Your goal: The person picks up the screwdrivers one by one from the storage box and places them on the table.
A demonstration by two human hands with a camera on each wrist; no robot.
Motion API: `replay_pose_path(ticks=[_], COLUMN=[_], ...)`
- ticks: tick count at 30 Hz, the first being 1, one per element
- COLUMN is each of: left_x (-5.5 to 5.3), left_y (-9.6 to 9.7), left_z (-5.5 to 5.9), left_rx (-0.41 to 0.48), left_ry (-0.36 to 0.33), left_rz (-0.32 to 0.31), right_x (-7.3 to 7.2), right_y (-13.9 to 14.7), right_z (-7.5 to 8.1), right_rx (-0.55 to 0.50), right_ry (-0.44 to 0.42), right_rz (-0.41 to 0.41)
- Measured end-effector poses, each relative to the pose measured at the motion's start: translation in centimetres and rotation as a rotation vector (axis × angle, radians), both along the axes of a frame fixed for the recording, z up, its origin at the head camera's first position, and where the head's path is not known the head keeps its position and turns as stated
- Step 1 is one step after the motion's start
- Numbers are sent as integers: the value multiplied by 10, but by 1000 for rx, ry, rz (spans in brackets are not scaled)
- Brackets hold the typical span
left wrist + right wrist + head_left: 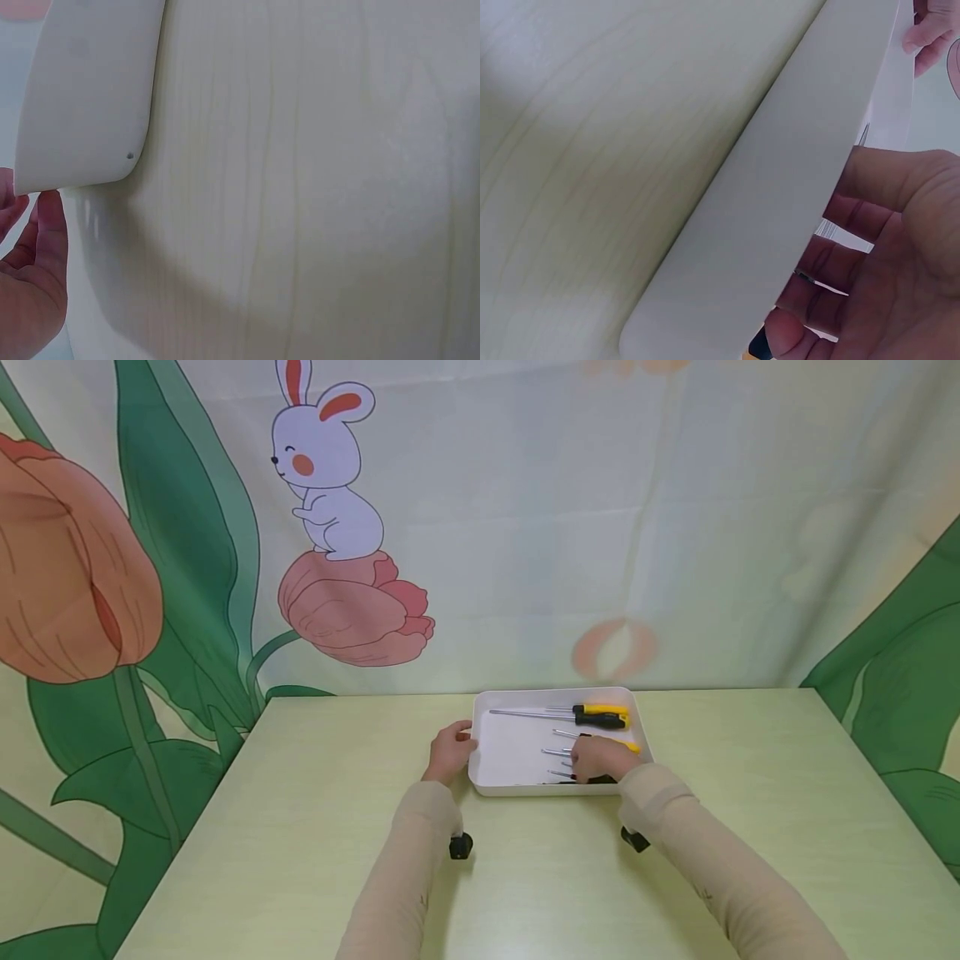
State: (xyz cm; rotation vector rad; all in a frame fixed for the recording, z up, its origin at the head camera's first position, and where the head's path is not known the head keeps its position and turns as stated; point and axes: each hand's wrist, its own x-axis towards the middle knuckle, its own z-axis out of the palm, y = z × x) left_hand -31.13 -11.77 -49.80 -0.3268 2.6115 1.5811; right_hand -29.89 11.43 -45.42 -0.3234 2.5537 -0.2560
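Mid-frame: white plastic tray (517, 777) braced by left hand (450, 750), fingers straight; right hand (600, 762) grip curled on yellow-black screwdriver (633, 746), not lifted.

open tabletop (315, 827) all round, screwdrivers (592, 717) crowding tray (517, 789)

White tray (517, 787) on pale-green table (300, 827)
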Motion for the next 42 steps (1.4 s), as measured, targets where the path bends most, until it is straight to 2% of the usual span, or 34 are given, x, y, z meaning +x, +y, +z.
replay_pose_path(ticks=[15, 21, 28, 33, 42], left_x=[2, 3, 3, 3, 2], left_y=[1, 1, -1, -1, 0], left_z=[1, 2, 1, 1, 2], left_rx=[1, 12, 4, -3, 2], left_ry=[6, 8, 15, 18, 9], left_rz=[-2, -6, -11, -12, -4], right_x=[3, 1, 1, 1, 1], right_y=[4, 9, 15, 17, 20], right_z=[-2, -3, -1, 3, 9], right_rx=[-28, -103, -185, -232, -373], right_ry=[27, 51, 109, 137, 172], right_rz=[75, 56, 72, 63, -43])
